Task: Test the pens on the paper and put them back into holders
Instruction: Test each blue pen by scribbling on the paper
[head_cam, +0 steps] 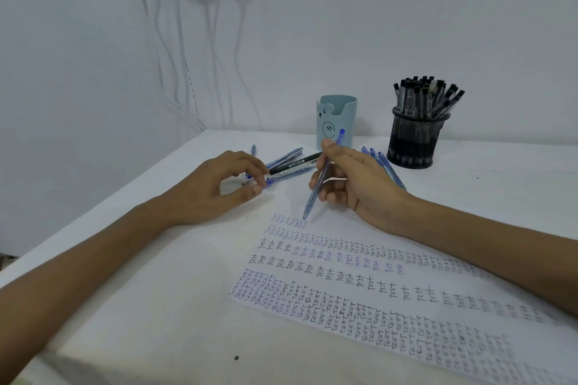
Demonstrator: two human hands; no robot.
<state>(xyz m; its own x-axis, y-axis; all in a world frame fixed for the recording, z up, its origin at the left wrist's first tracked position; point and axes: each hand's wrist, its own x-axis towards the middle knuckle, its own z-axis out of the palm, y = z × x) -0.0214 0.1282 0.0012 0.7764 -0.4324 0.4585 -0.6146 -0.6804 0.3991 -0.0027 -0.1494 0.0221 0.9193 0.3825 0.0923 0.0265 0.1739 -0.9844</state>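
Right hand (pixel 353 184) gripped a blue pen (pixel 319 187), barrel tilted, cap end up past the thumb. Tip sat at the top left corner of the paper (pixel 344 291), at the end of the short top row of writing; contact with the sheet could not be confirmed.

Left hand (pixel 219 187) rested on the table (pixel 150 306) with fingers curled toward the thumb, fingertips at the near end of the loose pens (pixel 287 162). Could not tell whether it pinched one.

Loose pens lay in a fan between the two hands, a black pen (pixel 295 165) on top. More blue pens (pixel 383 162) lay behind the right hand.

Light blue holder (pixel 336 117) stood near the table's far edge, against the wall. Mesh holder (pixel 413 141) stood to its right, apart from it, packed with black pens (pixel 425 97).

Table's left edge ran diagonally beside the left forearm. Bare tabletop lay open between that forearm and the paper's left edge. Cables (pixel 181 40) hung down the wall past the far left corner.
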